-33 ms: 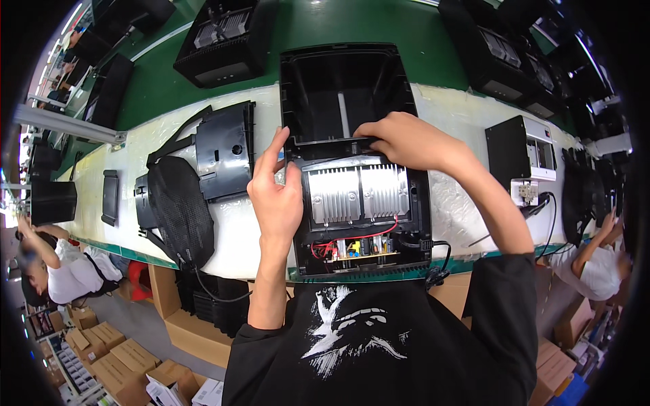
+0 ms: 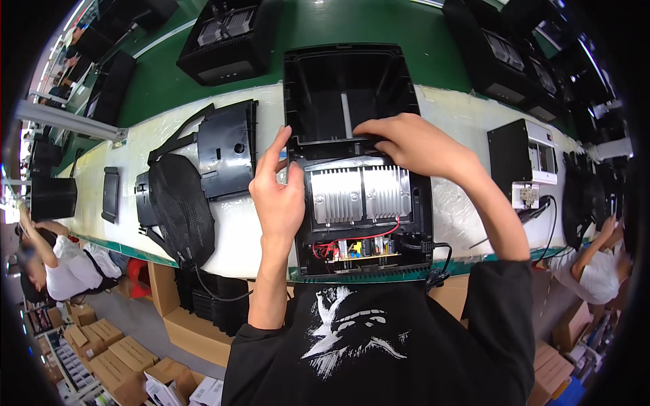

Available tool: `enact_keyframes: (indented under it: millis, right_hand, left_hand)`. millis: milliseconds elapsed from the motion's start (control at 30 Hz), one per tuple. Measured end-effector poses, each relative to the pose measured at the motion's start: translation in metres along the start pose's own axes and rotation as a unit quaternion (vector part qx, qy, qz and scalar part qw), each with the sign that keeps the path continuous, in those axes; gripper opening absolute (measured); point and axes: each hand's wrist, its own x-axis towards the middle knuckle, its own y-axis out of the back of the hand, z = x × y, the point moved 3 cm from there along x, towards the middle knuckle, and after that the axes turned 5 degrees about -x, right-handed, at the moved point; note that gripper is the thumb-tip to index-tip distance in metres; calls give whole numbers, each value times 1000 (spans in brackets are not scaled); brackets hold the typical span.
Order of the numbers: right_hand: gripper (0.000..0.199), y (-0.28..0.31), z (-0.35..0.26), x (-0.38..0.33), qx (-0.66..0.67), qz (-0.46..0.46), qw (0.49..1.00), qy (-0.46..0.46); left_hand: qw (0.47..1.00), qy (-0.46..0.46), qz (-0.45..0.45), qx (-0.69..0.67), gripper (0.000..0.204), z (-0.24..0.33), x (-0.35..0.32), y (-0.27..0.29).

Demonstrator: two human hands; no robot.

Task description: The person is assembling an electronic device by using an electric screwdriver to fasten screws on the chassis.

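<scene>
An open black appliance housing (image 2: 420, 203) lies on the white bench in front of me. Its far half is an empty black tub (image 2: 345, 88). Its near half holds a finned silver heat sink (image 2: 359, 193) and a circuit board with red wires (image 2: 359, 247). My left hand (image 2: 277, 196) grips the housing's left wall, thumb inside by the heat sink and forefinger pointing up along the edge. My right hand (image 2: 413, 145) reaches from the right, with its fingers curled over the cross wall between tub and heat sink.
Left of the housing lie a black mesh-covered part (image 2: 179, 210), a black plastic cover (image 2: 227, 149) and a small flat black piece (image 2: 110, 195). A black-and-white box with a cable (image 2: 528, 159) stands right. More black units (image 2: 230, 40) sit on the green belt behind. Other people work at both sides.
</scene>
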Motion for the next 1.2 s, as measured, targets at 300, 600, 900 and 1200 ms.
enact_keyframes:
  millis: [300, 600, 900, 1200]
  right_hand:
    - [25, 59, 53, -172, -18, 509, 831, -224]
    - [65, -35, 248, -399, -90, 306, 519, -793]
    - [43, -46, 261, -391, 93, 469, 585, -655]
    - [47, 87, 91, -377, 245, 815, 520, -78]
  left_hand:
    - [998, 8, 2, -67, 43, -5, -3, -4]
    - [991, 64, 11, -118, 46, -5, -4, -5]
    - [982, 95, -52, -154, 71, -9, -35, 0]
    - [984, 133, -56, -108, 87, 7, -39, -10]
